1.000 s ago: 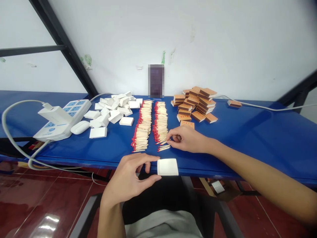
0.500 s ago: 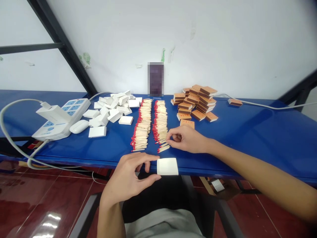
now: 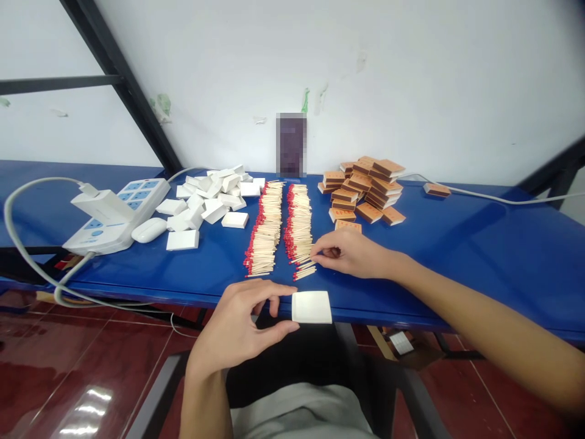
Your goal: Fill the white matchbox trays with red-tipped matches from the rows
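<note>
Hands: we keep them apart, each clamped on its own thing.
Near edge: our left hand (image 3: 242,326) pinches the white tray (image 3: 311,306) by its left end, over the desk (image 3: 479,244) rim.
Middle: our right hand (image 3: 350,253) closes its fingertips on loose matches (image 3: 305,271) at the near end of the right row (image 3: 298,222); the left row (image 3: 265,228) lies just beside.
Far edge: white trays heap (image 3: 210,198) left, orange sleeves (image 3: 363,189) right.
</note>
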The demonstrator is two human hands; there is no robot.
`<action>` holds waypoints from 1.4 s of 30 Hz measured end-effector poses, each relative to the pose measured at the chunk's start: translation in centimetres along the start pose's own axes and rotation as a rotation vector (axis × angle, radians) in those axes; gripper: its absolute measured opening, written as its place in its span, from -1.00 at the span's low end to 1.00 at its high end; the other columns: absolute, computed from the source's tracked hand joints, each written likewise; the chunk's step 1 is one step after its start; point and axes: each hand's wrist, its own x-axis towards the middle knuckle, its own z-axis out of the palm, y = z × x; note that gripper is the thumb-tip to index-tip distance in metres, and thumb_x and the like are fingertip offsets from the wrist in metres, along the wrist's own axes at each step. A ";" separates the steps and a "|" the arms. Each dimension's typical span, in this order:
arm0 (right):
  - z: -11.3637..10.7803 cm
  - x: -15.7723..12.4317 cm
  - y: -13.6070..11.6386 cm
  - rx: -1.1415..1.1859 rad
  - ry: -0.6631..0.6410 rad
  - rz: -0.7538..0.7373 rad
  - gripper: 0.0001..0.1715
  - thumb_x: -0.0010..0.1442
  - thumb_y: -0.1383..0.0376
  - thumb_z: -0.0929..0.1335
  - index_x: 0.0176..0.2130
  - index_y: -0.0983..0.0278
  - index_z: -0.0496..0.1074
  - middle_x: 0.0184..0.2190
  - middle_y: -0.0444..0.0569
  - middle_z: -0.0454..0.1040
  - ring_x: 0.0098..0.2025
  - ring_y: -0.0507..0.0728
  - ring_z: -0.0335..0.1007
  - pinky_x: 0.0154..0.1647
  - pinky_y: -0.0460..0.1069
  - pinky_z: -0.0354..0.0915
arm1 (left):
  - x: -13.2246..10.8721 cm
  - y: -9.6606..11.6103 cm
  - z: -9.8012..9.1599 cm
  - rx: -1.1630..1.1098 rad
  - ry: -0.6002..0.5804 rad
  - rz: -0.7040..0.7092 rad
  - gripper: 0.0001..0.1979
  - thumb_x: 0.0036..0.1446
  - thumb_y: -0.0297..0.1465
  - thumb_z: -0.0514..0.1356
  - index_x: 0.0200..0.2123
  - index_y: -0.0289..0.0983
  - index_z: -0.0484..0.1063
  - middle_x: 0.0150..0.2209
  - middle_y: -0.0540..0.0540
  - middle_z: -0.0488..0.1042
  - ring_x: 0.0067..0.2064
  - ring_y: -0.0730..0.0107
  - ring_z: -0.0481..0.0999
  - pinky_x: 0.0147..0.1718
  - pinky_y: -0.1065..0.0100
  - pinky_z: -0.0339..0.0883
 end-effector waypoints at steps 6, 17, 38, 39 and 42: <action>0.3 0.1 -0.4 0.049 0.007 0.087 -0.81 0.24 0.32 0.35 -0.37 0.33 0.52 -0.65 -0.26 0.18 -0.59 -0.05 0.04 -0.49 -0.10 0.05 | -0.2 -0.1 0.0 0.009 0.002 0.002 -0.71 0.14 -0.32 0.39 -0.05 -0.13 0.56 -0.45 0.11 0.41 -0.47 0.52 0.30 -0.43 0.45 0.22; 0.5 -0.2 -0.1 0.084 0.035 0.070 -0.80 0.26 0.26 0.35 -0.31 0.33 0.53 -0.64 -0.26 0.17 -0.59 -0.05 0.05 -0.50 -0.11 0.06 | 0.0 -0.2 0.1 0.008 0.007 0.012 -0.71 0.14 -0.32 0.39 -0.04 -0.12 0.56 -0.45 0.11 0.42 -0.46 0.52 0.31 -0.43 0.45 0.21; 0.4 0.9 -0.9 0.027 -0.037 0.135 -0.82 0.29 0.30 0.33 -0.30 0.31 0.51 -0.63 -0.27 0.17 -0.57 -0.04 0.05 -0.46 -0.10 0.04 | 0.0 0.0 0.1 -0.004 0.010 -0.031 -0.71 0.12 -0.30 0.40 -0.07 -0.15 0.58 -0.46 0.09 0.43 -0.47 0.51 0.30 -0.44 0.44 0.22; 0.4 0.9 -1.0 0.030 -0.047 0.145 -0.83 0.29 0.31 0.33 -0.30 0.31 0.50 -0.62 -0.27 0.17 -0.57 -0.05 0.04 -0.46 -0.10 0.03 | 0.0 0.0 0.1 -0.003 0.011 -0.030 -0.71 0.12 -0.29 0.40 -0.06 -0.15 0.58 -0.45 0.09 0.43 -0.47 0.51 0.31 -0.44 0.44 0.23; 0.0 0.7 -1.2 0.039 -0.066 0.160 -0.86 0.26 0.32 0.34 -0.35 0.31 0.45 -0.62 -0.28 0.18 -0.58 -0.05 0.04 -0.46 -0.10 0.03 | 0.0 0.0 0.1 0.010 0.014 -0.032 -0.70 0.12 -0.29 0.39 -0.06 -0.15 0.58 -0.45 0.09 0.44 -0.46 0.51 0.32 -0.43 0.44 0.24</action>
